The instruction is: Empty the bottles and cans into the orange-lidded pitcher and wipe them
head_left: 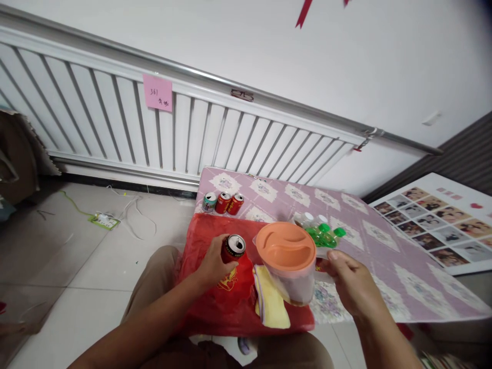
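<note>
My left hand [213,261] is wrapped round a dark drink can [233,248] with an opened top, above a red cloth or plastic sheet [192,307]. A red piece with a gold print [230,282] lies below the can. In my right hand [348,274] is the handle of a clear plastic pitcher [295,284] with an orange lid [286,246]; a little brownish content shows at its bottom. The pitcher is apart from the can, to its right. Beside it a folded yellow cloth [271,302] lies on the red sheet.
Three opened cans [223,202] stand at the table's far left. Several bottles with green and white caps [325,234] are behind the pitcher. The table [346,205] has a purple patterned cover. A radiator [184,128] runs along the wall. A power strip [103,221] lies on the floor.
</note>
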A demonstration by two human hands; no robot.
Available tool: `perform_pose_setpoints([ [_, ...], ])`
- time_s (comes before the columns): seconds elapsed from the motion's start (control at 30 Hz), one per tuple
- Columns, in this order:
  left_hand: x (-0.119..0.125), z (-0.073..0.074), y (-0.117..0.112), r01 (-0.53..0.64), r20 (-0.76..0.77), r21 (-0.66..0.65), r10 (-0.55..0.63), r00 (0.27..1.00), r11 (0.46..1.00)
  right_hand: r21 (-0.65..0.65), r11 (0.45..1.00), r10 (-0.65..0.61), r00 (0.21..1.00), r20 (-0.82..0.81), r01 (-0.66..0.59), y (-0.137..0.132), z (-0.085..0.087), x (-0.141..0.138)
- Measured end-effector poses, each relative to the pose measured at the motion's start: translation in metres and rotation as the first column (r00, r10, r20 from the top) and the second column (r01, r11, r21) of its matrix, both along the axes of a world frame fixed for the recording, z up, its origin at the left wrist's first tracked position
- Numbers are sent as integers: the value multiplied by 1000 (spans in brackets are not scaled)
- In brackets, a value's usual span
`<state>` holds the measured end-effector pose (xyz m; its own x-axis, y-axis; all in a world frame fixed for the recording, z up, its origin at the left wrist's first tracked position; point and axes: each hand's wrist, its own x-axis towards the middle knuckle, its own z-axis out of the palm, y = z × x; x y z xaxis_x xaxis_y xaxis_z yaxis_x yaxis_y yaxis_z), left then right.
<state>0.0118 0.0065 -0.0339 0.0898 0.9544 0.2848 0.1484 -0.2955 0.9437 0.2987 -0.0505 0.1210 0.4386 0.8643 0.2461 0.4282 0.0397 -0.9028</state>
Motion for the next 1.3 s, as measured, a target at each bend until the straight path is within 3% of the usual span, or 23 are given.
perform_pose_setpoints([
  [0.13, -1, 3, -3, 12, -1, 11, -12, 1000, 1000, -130, 991, 54, 995, 83, -43, 2, 8, -5],
  [0.83, -7, 7, -7, -28, -26, -41, 27, 999, 999, -176, 981, 127, 965, 231, -87, 16, 32, -37],
  [1.3, -10, 8, -8, 3, -92, -76, -10, 996, 997, -251, 957, 236, 891, 387, -144, 22, 52, -61],
])
